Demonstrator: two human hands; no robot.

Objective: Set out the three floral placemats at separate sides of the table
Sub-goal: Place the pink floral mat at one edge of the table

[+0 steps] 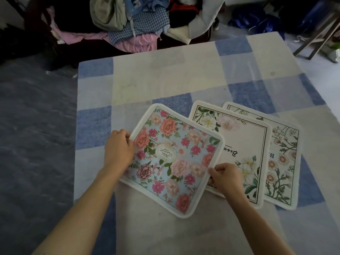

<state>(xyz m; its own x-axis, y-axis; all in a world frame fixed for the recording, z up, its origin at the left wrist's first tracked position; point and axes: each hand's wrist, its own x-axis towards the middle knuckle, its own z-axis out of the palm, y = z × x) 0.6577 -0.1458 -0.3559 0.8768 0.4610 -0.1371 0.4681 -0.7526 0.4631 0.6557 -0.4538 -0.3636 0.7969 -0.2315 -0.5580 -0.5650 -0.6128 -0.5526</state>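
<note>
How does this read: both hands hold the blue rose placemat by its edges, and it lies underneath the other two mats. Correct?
One thing is wrong: the blue rose placemat lies on top. It overlaps the white-flower placemat, which overlaps the daisy placemat. The head view shows this. The left hand and right hand do hold it by its edges.

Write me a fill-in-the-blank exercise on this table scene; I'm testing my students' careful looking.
The left hand and right hand both grip the pink-rose placemat, whose background is ____.
The table holds ____ placemats in all.
The daisy placemat lies at the ____ of the overlapping stack.
Missing words: blue; three; bottom.
</note>
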